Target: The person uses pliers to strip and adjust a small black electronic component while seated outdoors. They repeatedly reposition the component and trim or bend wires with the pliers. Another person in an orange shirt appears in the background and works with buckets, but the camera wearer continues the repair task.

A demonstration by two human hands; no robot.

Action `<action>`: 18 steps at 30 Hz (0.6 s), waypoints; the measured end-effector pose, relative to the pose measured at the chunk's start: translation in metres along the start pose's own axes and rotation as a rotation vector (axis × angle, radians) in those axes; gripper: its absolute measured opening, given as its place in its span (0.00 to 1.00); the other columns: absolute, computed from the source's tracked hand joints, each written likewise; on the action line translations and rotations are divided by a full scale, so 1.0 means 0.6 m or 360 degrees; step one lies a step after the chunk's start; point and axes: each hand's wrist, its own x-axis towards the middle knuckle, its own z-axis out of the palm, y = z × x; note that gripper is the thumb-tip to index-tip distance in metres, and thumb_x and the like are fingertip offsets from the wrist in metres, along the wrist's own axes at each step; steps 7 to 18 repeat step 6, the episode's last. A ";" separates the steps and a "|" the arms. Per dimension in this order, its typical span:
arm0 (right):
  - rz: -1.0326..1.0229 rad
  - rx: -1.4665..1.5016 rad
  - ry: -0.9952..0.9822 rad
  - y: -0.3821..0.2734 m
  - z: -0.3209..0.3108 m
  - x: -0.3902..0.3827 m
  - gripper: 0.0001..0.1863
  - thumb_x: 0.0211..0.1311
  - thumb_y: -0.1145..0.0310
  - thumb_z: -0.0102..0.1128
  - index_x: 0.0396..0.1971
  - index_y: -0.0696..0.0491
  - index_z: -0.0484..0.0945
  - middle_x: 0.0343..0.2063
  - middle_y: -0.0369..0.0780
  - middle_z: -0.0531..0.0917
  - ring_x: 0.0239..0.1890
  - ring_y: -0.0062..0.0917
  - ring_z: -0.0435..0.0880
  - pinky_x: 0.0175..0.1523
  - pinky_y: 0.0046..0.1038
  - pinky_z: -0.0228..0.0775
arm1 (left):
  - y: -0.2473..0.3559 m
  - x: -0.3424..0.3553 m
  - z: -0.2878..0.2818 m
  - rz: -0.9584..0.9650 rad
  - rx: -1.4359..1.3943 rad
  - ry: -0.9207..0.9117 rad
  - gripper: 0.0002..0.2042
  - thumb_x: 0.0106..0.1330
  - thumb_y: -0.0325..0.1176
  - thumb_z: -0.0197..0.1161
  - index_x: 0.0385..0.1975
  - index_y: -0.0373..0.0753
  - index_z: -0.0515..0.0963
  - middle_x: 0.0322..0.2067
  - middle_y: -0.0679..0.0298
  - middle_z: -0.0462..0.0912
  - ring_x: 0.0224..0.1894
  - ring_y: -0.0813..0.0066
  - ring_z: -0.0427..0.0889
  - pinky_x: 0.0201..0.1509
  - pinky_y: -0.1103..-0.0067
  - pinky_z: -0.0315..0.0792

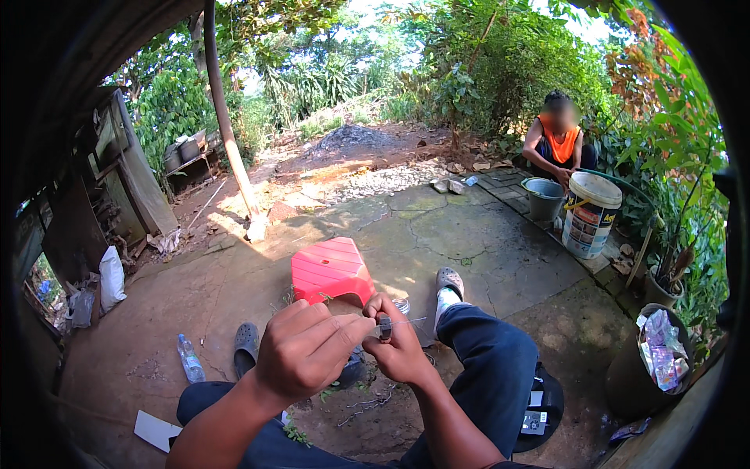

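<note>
Head view: we look from a fisheye camera worn on the person's head | facing forward and down over the knees | hands close, low centre | paved yard and garden farther off, bending toward the dark rim | single view, nothing shared.

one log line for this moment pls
left hand: pinching thin strand | right hand: shut on small dark tool | red plastic stool beyond hands | second person crouched by white bucket
</note>
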 end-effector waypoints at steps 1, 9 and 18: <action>0.0027 0.0034 -0.0004 0.000 0.000 -0.001 0.18 0.54 0.81 0.62 0.41 0.52 0.65 0.32 0.31 0.65 0.34 0.15 0.63 0.37 0.25 0.58 | 0.000 -0.001 0.000 -0.0005 -0.0001 -0.0012 0.16 0.54 0.24 0.70 0.45 0.37 0.88 0.33 0.66 0.89 0.30 0.70 0.83 0.32 0.71 0.73; -0.0167 -0.0178 0.0037 -0.003 0.000 0.000 0.18 0.56 0.80 0.62 0.42 0.51 0.65 0.31 0.31 0.64 0.33 0.15 0.63 0.37 0.25 0.57 | 0.003 -0.003 -0.003 -0.0043 -0.0031 -0.0059 0.17 0.53 0.26 0.73 0.45 0.37 0.88 0.33 0.66 0.89 0.30 0.69 0.83 0.32 0.71 0.74; -0.0167 -0.0178 0.0037 -0.003 0.000 0.000 0.18 0.56 0.80 0.62 0.42 0.51 0.65 0.31 0.31 0.64 0.33 0.15 0.63 0.37 0.25 0.57 | 0.003 -0.003 -0.003 -0.0043 -0.0031 -0.0059 0.17 0.53 0.26 0.73 0.45 0.37 0.88 0.33 0.66 0.89 0.30 0.69 0.83 0.32 0.71 0.74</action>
